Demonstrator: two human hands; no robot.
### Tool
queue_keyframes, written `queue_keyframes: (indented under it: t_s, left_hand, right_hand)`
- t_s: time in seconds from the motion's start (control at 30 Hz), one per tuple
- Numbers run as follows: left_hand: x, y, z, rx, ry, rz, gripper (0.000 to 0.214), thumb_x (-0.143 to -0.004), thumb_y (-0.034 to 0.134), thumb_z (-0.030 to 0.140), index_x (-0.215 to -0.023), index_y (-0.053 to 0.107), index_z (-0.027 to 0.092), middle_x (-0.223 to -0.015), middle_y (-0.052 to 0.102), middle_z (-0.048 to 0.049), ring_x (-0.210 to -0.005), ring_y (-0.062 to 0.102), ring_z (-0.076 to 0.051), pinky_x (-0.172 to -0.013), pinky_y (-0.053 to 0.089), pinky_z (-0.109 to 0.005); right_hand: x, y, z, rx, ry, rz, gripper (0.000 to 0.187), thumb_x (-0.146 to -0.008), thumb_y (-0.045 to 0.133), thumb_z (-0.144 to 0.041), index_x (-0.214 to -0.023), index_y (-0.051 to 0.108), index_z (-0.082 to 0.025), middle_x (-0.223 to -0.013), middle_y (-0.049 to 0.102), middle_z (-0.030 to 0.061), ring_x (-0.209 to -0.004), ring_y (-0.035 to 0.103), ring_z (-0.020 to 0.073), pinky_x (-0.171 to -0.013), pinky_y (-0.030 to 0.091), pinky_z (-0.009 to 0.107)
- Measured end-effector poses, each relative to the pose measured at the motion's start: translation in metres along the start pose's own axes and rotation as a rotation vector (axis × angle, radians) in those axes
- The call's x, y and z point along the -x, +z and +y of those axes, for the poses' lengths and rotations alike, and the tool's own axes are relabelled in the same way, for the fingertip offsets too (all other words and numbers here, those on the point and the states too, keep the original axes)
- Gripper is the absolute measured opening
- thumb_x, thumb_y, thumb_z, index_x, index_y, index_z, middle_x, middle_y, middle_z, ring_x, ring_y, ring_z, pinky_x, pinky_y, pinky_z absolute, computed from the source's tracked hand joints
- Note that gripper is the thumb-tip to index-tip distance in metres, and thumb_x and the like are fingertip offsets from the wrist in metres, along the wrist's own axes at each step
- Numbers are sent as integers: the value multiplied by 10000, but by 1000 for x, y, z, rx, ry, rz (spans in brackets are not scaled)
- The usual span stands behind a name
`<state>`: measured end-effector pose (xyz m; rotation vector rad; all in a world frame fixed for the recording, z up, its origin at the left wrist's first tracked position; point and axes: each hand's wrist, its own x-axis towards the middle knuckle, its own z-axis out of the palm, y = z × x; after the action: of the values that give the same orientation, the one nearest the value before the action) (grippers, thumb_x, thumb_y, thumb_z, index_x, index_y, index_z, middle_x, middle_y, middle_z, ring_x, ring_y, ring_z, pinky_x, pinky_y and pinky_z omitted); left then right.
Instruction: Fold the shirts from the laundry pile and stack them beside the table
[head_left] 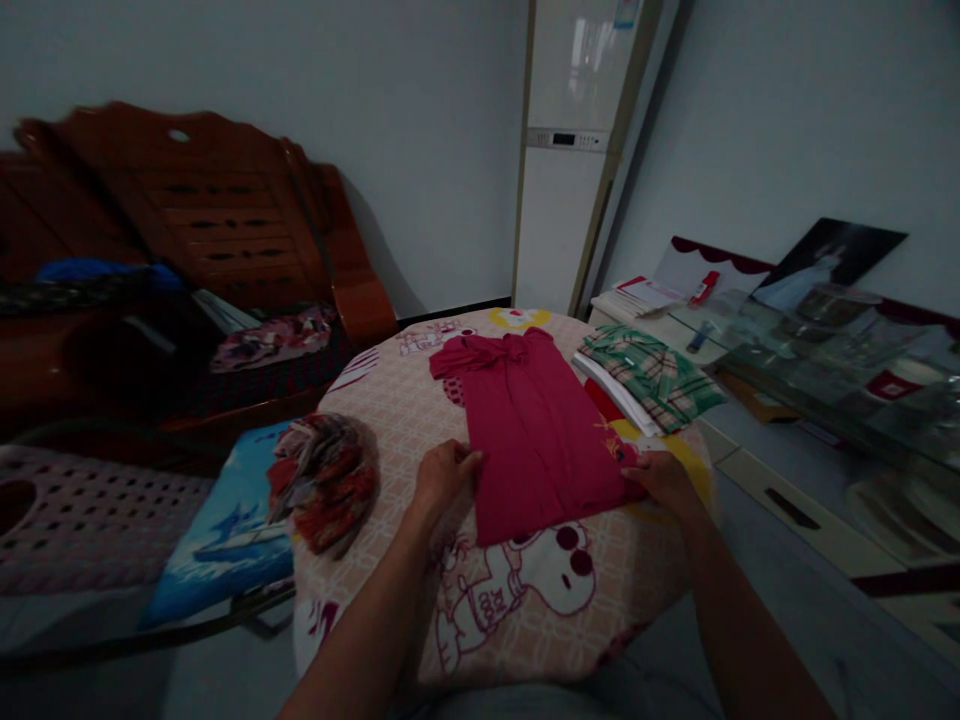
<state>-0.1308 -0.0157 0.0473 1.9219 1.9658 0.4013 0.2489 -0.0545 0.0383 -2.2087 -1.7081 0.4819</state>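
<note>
A magenta shirt [525, 440] lies partly folded into a long rectangle on the round table, its far end bunched and uneven. My left hand [446, 478] is closed at its left edge, thumb and fingers pinching the cloth. On the other side, my right hand [664, 482] pinches the right edge close to the near corner. A folded green plaid shirt [649, 370] rests on white cloth [619, 392] to the right of the magenta one. To the left, a crumpled red and grey patterned cloth [322, 485] sits at the table's rim.
A patterned tablecloth [405, 400] covers the table. Left of it stand a blue-covered stool [240, 510] and a wooden bench [217, 220] with clothes on it. A cabinet with a glass shelf [825, 390] runs along the right. Behind stands a tall white air conditioner [562, 210].
</note>
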Motion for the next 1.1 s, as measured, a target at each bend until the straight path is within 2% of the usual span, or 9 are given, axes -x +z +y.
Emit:
queue_keyframes:
  t_s: [0.13, 0.23, 0.33, 0.43, 0.53, 0.67, 0.83, 0.93, 1.1]
  left_hand:
    - [20, 11, 17, -148, 46, -80, 311, -869, 596, 451, -928, 687, 159, -947, 718, -122, -922, 674, -250, -738, 455, -294]
    - [26, 16, 22, -156, 44, -84, 312, -890, 557, 440, -946, 683, 160, -962, 716, -126, -947, 671, -252, -753, 451, -297]
    - [26, 19, 17, -95, 31, -65, 286, -883, 567, 418, -974, 668, 165, -984, 716, -113, -948, 669, -245, -767, 455, -295]
    - [29, 21, 13, 7, 26, -35, 320, -866, 600, 370, -1114, 615, 168, -974, 721, -92, -935, 672, -239, -788, 474, -301]
    - [37, 24, 12, 101, 52, 45, 547, -851, 624, 296, -1358, 453, 182, -1020, 709, -87, -958, 667, -240, -837, 506, -336]
    - [53, 27, 15, 200, 366, 237, 570, -845, 616, 233, -1391, 455, 211, -1366, 538, -124, -1248, 525, -272, -1022, 475, -410]
    - [69, 39, 25, 117, 739, -107, 475, -840, 618, 273, -1307, 588, 191, -1373, 569, -124, -1277, 525, -263, -1079, 447, -419]
    - [74, 47, 30, -15, 772, -173, 556, -797, 583, 135, -1351, 558, 167, -1453, 499, -141, -1354, 459, -265, -1146, 369, -429]
    - [72, 50, 24, -49, 795, -211, 641, -775, 528, 46, -1404, 505, 168, -1499, 444, -123, -1393, 411, -251, -1174, 324, -422]
  right_hand:
    - [3, 0, -2, 62, 12, 40, 258, -755, 657, -282, -549, 525, -198, -565, 571, 6, -579, 542, 138, -536, 318, 236]
    - [15, -1, -9, 213, 14, 250, 95, -769, 634, -196, -681, 603, -179, -741, 646, 69, -720, 593, 190, -619, 374, 272]
    - [30, 7, -25, 189, -193, 382, 55, -807, 600, -179, -837, 643, -162, -876, 667, 106, -854, 608, 229, -759, 435, 323]
    - [42, 25, -43, 24, -474, 256, 95, -846, 581, -219, -875, 666, -186, -915, 677, 81, -890, 616, 213, -846, 465, 340]
    - [50, 39, -51, -5, -593, 136, 144, -846, 599, -245, -934, 698, -187, -977, 686, 95, -952, 621, 231, -890, 482, 373]
    - [55, 42, -40, 35, -638, 51, 269, -812, 623, -226, -1058, 706, -158, -1142, 671, 136, -1081, 602, 264, -960, 479, 425]
    - [58, 40, -20, 164, -692, 56, 581, -700, 473, -23, -1230, 654, -178, -1318, 613, 102, -1203, 548, 245, -1033, 447, 429]
    - [56, 44, -11, 259, -687, 143, 618, -685, 444, -15, -1229, 664, -209, -1289, 639, 84, -1145, 579, 243, -1001, 461, 430]
    - [48, 48, 6, 309, -691, 357, 458, -774, 454, -63, -1111, 716, -229, -1158, 700, 73, -1016, 611, 213, -932, 473, 375]
